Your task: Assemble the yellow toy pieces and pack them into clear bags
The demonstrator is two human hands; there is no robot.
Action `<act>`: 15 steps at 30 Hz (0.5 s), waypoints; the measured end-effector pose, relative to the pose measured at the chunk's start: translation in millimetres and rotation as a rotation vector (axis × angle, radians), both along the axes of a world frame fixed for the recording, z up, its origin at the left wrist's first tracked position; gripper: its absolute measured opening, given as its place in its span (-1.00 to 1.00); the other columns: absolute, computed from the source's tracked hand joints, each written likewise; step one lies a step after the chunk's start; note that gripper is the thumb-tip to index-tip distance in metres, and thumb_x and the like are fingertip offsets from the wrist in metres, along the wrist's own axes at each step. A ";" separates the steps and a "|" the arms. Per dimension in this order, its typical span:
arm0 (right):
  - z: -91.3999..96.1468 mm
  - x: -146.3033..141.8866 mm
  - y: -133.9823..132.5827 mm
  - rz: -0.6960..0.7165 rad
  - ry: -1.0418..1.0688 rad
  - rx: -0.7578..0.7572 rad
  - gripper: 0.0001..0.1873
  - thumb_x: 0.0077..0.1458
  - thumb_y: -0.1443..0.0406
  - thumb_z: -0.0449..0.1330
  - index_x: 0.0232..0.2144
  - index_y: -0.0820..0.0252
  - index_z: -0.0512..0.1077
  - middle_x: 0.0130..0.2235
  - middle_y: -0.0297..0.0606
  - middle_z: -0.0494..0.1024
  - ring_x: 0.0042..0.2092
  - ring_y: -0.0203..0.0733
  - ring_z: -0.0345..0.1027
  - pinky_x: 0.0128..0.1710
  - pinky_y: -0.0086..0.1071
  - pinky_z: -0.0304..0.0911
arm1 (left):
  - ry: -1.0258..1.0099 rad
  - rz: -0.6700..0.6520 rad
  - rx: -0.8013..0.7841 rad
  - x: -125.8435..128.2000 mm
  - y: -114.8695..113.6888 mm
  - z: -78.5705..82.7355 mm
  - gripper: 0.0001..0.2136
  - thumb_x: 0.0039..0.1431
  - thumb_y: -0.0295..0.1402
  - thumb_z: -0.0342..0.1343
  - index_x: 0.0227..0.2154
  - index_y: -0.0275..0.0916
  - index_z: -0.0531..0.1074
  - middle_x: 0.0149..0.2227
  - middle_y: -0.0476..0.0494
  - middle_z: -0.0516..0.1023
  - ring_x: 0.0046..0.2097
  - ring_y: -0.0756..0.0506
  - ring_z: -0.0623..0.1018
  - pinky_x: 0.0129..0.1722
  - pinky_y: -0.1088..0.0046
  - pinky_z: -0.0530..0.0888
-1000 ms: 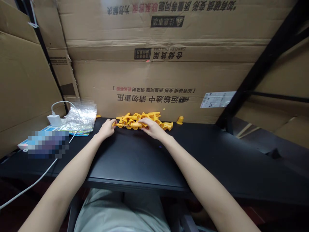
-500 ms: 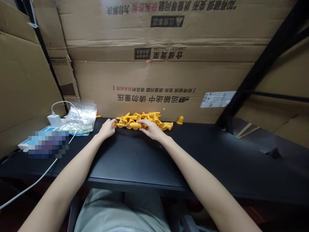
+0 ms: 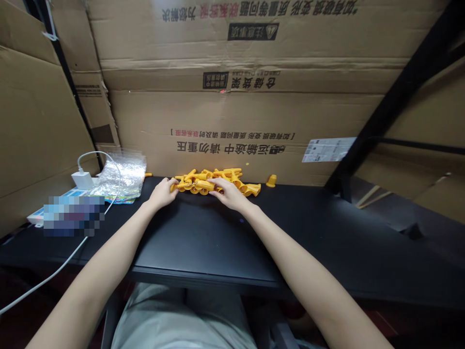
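My left hand point(image 3: 164, 193) is closed, with thumb and fingers pinching the left end of a yellow plastic piece point(image 3: 204, 185). At the piece's right end, the fingertips of my right hand point(image 3: 228, 193) grip it. A thin shiny metal bit glints midway between the hands; I cannot tell whether the yellow plastic is one piece or two joined there. Just behind and below lies a pile of yellow plastic parts point(image 3: 234, 177), some tube-shaped with open round ends. The fingers partly hide the held ends.
A small yellow cap-like part point(image 3: 271, 181) stands right of the pile. Clear plastic bags point(image 3: 121, 177) lie at left, beside a white charger point(image 3: 83, 180) with a cable point(image 3: 69, 261) crossing the black table point(image 3: 203, 242). A cardboard wall point(image 3: 218, 111) rises behind; a black post point(image 3: 385, 97) slants at right.
The held yellow piece has risen slightly and tilted, with both hands still on it. The pile and the other things stay where they were.
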State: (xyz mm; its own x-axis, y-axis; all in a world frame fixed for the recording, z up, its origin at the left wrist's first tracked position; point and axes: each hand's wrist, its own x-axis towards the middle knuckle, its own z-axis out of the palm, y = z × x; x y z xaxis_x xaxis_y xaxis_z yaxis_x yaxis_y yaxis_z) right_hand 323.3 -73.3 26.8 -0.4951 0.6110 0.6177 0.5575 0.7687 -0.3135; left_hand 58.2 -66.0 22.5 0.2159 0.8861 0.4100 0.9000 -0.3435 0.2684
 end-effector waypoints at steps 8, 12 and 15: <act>3.9 1.3 -1.2 0.038 -0.060 -0.019 -0.52 0.14 0.44 0.01 0.10 0.08 0.30 0.02 -0.09 0.39 0.08 -0.06 0.28 0.10 -0.02 0.19 | 0.068 -0.138 0.049 4.5 -4.3 0.8 -0.73 0.16 -0.28 -0.03 -0.12 -0.18 0.44 -0.26 -0.15 0.40 -0.24 -0.12 0.46 -0.18 0.36 0.41; -0.2 -1.9 -0.2 0.038 0.035 -0.140 -0.52 0.13 0.38 0.08 0.11 0.10 0.25 0.04 -0.09 0.40 -0.07 -0.12 0.38 0.02 -0.07 0.28 | 0.020 -0.193 0.102 6.0 -5.5 1.2 -0.73 0.16 -0.29 -0.02 -0.11 -0.18 0.42 -0.25 -0.15 0.44 -0.23 -0.11 0.47 -0.18 0.37 0.40; -0.8 -2.7 -0.5 0.035 0.150 -0.301 -0.59 0.12 0.29 0.12 0.04 0.18 0.28 -0.03 -0.07 0.44 -0.18 -0.15 0.43 -0.08 -0.12 0.35 | -0.042 -0.205 0.147 4.3 -4.9 2.3 -0.74 0.14 -0.30 0.00 -0.12 -0.19 0.42 -0.25 -0.14 0.47 -0.25 -0.10 0.48 -0.20 0.38 0.40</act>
State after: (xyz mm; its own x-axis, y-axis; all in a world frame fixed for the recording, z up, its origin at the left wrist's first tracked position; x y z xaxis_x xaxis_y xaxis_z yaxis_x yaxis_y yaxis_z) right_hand 320.5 -73.8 26.0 -0.4363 0.7613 0.4795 0.4626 0.6469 -0.6062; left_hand 62.5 -71.0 24.8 0.3651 0.7556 0.5438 0.7964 -0.5560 0.2378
